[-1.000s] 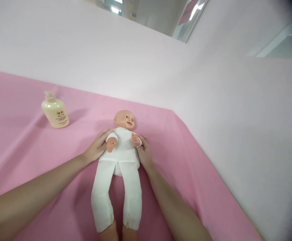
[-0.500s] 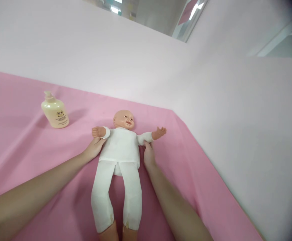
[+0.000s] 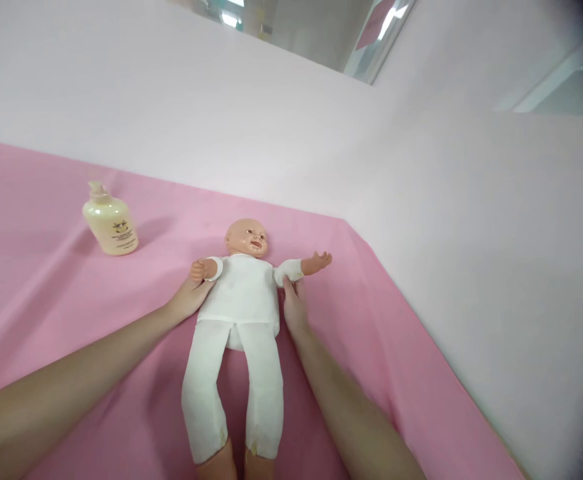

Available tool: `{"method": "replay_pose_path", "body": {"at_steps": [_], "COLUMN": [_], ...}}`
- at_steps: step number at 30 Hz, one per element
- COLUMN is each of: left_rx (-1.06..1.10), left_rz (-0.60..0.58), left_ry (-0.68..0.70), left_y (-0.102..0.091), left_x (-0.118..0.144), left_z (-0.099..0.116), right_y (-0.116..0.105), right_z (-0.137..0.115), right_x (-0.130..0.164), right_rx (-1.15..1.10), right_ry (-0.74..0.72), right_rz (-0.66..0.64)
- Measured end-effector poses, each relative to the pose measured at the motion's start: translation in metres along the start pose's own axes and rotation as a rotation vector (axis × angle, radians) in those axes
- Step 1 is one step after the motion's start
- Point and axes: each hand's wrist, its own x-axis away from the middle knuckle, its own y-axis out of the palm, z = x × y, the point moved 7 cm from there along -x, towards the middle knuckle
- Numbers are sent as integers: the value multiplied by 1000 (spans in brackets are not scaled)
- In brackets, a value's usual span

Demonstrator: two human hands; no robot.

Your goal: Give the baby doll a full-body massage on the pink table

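Note:
A baby doll (image 3: 239,290) with a white cloth body lies on its back, its head toward the wall and its face turned slightly right. My left hand (image 3: 192,295) grips the doll's arm on the left side from below, next to its torso; most of its fingers are hidden behind the arm. On the other side my right hand (image 3: 295,308) is closed on the upper part of the doll's stretched-out arm, with the thumb showing on the white sleeve. The doll's feet run out of view at the bottom.
A pale yellow pump bottle (image 3: 111,225) stands to the left of the doll. The pink sheet (image 3: 371,333) covers the surface under everything and has folds. White walls (image 3: 271,133) meet in a corner behind it, with a window (image 3: 311,33) above.
The doll's arm on the left has moved slightly right, toward its torso, along with my left hand. The other arm has turned a little, and its hand now tilts differently.

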Motion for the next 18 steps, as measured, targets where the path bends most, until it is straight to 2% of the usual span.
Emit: {"method": "replay_pose_path", "body": {"at_steps": [5, 10, 15, 18], "left_rx": [-40, -74, -55, -28], "left_rz": [-36, -58, -74, -48], "left_ry": [112, 142, 113, 53], "left_y": [3, 4, 5, 3], "left_x": [0, -1, 0, -1], "left_z": [9, 8, 8, 5], "right_y": [7, 15, 12, 7], "right_z": [-4, -17, -10, 3], "right_x": [1, 6, 3, 0], "right_rx": [210, 245, 187, 143], "right_ry": [-63, -118, -99, -19], "right_rz": [-79, -164, -138, -91]}}
